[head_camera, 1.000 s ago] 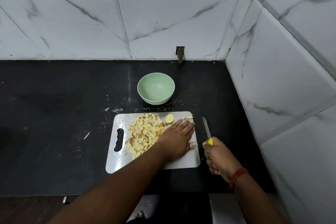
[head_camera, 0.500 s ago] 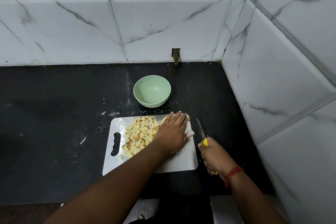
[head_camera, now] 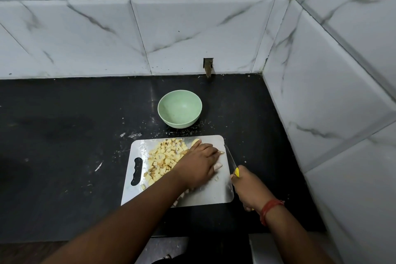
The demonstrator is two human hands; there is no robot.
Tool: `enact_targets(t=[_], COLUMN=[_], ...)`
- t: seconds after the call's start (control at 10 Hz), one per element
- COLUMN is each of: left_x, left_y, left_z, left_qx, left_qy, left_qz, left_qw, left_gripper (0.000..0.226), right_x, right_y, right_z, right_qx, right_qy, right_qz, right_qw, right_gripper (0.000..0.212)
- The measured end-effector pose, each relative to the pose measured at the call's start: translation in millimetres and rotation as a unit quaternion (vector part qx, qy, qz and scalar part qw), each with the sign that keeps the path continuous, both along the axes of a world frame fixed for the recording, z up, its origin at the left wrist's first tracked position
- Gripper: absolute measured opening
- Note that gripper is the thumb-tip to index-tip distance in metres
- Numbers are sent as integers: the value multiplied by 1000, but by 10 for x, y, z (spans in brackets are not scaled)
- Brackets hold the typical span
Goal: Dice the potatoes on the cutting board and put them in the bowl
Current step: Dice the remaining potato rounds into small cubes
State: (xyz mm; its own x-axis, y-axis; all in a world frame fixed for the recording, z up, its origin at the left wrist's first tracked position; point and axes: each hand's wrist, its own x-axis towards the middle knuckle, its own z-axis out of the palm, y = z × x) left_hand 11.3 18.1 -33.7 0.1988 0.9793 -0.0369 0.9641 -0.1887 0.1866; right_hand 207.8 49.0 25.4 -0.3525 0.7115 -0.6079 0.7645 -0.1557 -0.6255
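Since the earlier frames, left hand [head_camera: 198, 164] has slid toward the far edge of the cutting board [head_camera: 216, 193], fingertips now by the rounded potato end piece [head_camera: 195, 142] near the far rim; right hand [head_camera: 249, 188] has shifted little; left hand lies palm-down, fingers straight and together, pressing against the right flank of the diced potatoes [head_camera: 165, 159], holding nothing; right hand clenched round the yellow handle of the knife [head_camera: 231, 159], blade pointing away along the board's right edge, tip near the far right corner; red thread band [head_camera: 270, 210] on the right wrist; dice heaped on the board's left and middle, beside the handle slot, a few loose cubes near the near edge under the left forearm; green bowl [head_camera: 179, 121] stands on the black worktop [head_camera: 64, 156] just beyond the board, apart from it, no potato inside; white crumbs scattered on the worktop between bowl and board; marble-pattern wall tiles [head_camera: 192, 28] behind and to the right.
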Motion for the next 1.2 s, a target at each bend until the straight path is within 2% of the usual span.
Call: enact_targets(t=[0.2,0.3,0.4,0.5,0.6,0.7,0.8,1.0,1.1,1.2], left_x=[-2,4,7,1,15,45,65,83,92,92], left_y=[-98,-113,-96,-84,-76,-80,-87,-104,-101,-104], left_z=[-50,-74,-72,-63,-69,-84,-99,-73,-47,-42], left_qx=[31,33,44,40,32,25,27,24,17,17], left_qy=[21,29,25,26,31,34,37,31,27,21], left_qz=[11,5,6,9,16,29,36,41,42,45], left_qw=[999,999,999,999,999,999,998,998,999,999], left_gripper=[64,63,60,56,54,56,57,55,55,54], right_x=[-90,-102,-140,-219,-197,-92,-28,-99,-181,-280], right_y=[-32,-37,-25,-29,-8,-29,-109,-92,-38,-63], right_z=[5,-71,-54,-61,-167,-155,-232,-77,-73,-36], right_qx=[61,63,48,21,148,105,87,112,101,130], right_qy=[-87,-107,-119,-87,-192,-71,-137,-143,-135,-156], right_qz=[69,71,51,53,193,1,146,138,119,149], right_qw=[992,990,990,995,951,992,976,974,978,968], right_gripper=[14,12,11,19,34,30,27,5,8,2])
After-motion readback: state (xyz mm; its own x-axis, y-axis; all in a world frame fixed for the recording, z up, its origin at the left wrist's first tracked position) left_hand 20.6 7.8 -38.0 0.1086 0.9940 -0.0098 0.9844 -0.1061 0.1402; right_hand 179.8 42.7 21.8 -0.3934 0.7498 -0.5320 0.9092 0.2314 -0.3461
